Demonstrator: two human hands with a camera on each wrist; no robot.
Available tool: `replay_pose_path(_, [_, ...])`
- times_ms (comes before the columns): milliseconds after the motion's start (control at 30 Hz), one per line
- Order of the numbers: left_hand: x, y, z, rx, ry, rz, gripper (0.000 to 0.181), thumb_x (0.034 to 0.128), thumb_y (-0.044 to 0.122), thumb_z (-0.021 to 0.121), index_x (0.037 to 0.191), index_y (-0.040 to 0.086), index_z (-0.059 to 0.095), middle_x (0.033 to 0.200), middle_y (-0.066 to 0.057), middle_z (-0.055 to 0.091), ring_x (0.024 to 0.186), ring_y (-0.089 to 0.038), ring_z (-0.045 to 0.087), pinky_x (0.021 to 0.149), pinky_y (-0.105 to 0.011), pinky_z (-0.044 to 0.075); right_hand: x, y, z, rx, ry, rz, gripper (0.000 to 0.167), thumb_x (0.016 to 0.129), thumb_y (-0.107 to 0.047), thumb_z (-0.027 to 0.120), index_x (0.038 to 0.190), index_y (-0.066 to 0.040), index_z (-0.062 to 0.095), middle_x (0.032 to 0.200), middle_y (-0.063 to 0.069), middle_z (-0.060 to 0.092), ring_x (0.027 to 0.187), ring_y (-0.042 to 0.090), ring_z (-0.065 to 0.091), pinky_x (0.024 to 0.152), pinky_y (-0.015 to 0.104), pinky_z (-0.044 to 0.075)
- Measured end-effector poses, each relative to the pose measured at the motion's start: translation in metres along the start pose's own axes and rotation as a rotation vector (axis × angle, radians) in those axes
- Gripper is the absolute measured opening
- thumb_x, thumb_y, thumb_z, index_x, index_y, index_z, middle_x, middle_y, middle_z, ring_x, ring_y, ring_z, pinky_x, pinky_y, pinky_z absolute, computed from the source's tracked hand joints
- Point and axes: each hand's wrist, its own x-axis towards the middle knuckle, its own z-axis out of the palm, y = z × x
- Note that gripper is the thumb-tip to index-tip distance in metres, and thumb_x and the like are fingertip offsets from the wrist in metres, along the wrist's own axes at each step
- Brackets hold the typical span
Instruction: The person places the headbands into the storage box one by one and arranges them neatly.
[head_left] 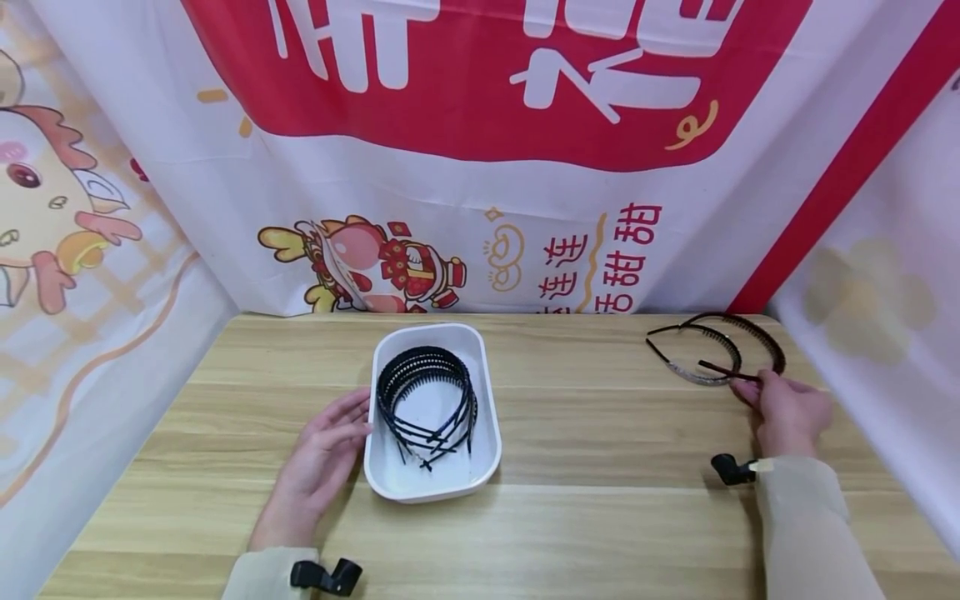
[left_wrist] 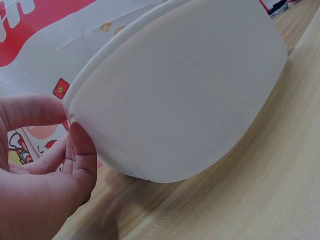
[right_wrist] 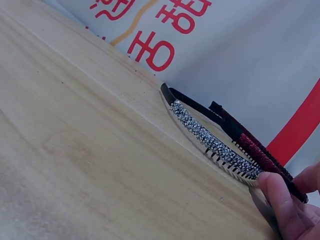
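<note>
My left hand (head_left: pixel 322 458) is at the left side of a white plastic tray (head_left: pixel 487 417), thumb and forefinger pinching its rim in the left wrist view. Several black headbands (head_left: pixel 423 358) lie bunched together inside the tray, some with combed teeth. At the far right, my right hand (head_left: pixel 791 412) pinches a dark red glittery headband (right_wrist: pixel 255 150) between thumb and forefinger. Against it lies a black headband with silver sparkle (right_wrist: pixel 200 135), its end close to my thumb; whether the thumb also grips it, I cannot tell.
A wooden table (head_left: pixel 585 500) lies under everything. Printed cloth (head_left: pixel 510 192) hangs along the back edge and both sides, and the right-hand headbands are close to its back right corner. Each wrist carries a black camera mount (head_left: pixel 326 577).
</note>
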Motion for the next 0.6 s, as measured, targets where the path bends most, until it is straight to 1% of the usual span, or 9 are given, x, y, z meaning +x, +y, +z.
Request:
replay_pose_path(33, [0.000, 0.000, 0.000, 0.000, 0.001, 0.002, 0.048, 0.0960, -0.013, 0.054, 0.123, 0.022, 0.071, 0.121, 0.008, 0.073, 0.117, -0.008, 0.065, 0.103, -0.023, 0.054, 0.000, 0.000, 0.000, 0.008, 0.002, 0.001, 0.031, 0.100, -0.011, 0.073, 0.124, -0.013, 0.055, 0.087, -0.003, 0.070, 0.068, 0.018, 0.081, 0.076, 0.024, 0.065])
replay_pose_path(133, [-0.001, 0.000, 0.001, -0.001, 0.001, 0.001, 0.047, 0.0960, -0.013, 0.054, 0.123, 0.022, 0.071, 0.121, 0.008, 0.073, 0.117, -0.008, 0.065, 0.104, -0.022, 0.054, -0.001, 0.000, -0.001, 0.037, 0.005, 0.010, 0.032, 0.098, -0.011, 0.076, 0.123, -0.014, 0.056, 0.096, -0.001, 0.066, 0.070, 0.019, 0.081, 0.078, 0.026, 0.066])
replay_pose_path(267, [-0.001, 0.001, 0.002, 0.000, 0.005, -0.008, 0.047, 0.0957, -0.013, 0.055, 0.122, 0.023, 0.072, 0.121, 0.008, 0.073, 0.117, -0.007, 0.065, 0.104, -0.022, 0.054, -0.003, 0.002, -0.002, 0.073, -0.003, 0.003, 0.029, 0.098, -0.005, 0.075, 0.120, -0.011, 0.057, 0.099, 0.003, 0.065, 0.070, 0.021, 0.081, 0.078, 0.030, 0.067])
replay_pose_path(367, [-0.002, 0.002, 0.002, 0.001, 0.009, -0.013, 0.047, 0.0956, -0.013, 0.054, 0.121, 0.023, 0.071, 0.121, 0.007, 0.073, 0.117, -0.007, 0.065, 0.104, -0.022, 0.054, -0.005, 0.004, -0.001, 0.060, -0.010, -0.023, 0.024, 0.097, -0.001, 0.074, 0.115, -0.008, 0.059, 0.098, 0.004, 0.065, 0.068, 0.022, 0.081, 0.077, 0.030, 0.067])
replay_pose_path(467, [-0.002, 0.002, 0.002, 0.002, 0.007, -0.019, 0.047, 0.0959, -0.013, 0.055, 0.122, 0.023, 0.071, 0.121, 0.008, 0.072, 0.118, -0.008, 0.064, 0.105, -0.022, 0.053, -0.007, 0.006, 0.000, 0.012, -0.012, -0.043, 0.019, 0.097, -0.001, 0.074, 0.109, -0.008, 0.062, 0.097, 0.003, 0.066, 0.067, 0.021, 0.081, 0.075, 0.028, 0.067])
replay_pose_path(533, [-0.002, 0.003, 0.002, 0.003, 0.008, -0.023, 0.047, 0.0961, -0.012, 0.055, 0.123, 0.023, 0.070, 0.122, 0.008, 0.072, 0.118, -0.008, 0.064, 0.105, -0.023, 0.053, -0.008, 0.008, 0.000, -0.018, -0.019, -0.054, 0.015, 0.097, -0.002, 0.074, 0.107, -0.008, 0.063, 0.104, 0.003, 0.064, 0.066, 0.020, 0.081, 0.074, 0.027, 0.066])
replay_pose_path(600, [-0.001, 0.003, 0.002, 0.004, 0.009, -0.027, 0.047, 0.0964, -0.012, 0.055, 0.124, 0.022, 0.070, 0.122, 0.008, 0.072, 0.119, -0.008, 0.063, 0.106, -0.023, 0.053, -0.010, 0.010, 0.000, -0.045, -0.028, -0.053, 0.014, 0.098, -0.003, 0.073, 0.105, -0.009, 0.064, 0.107, 0.002, 0.063, 0.066, 0.019, 0.081, 0.073, 0.027, 0.067])
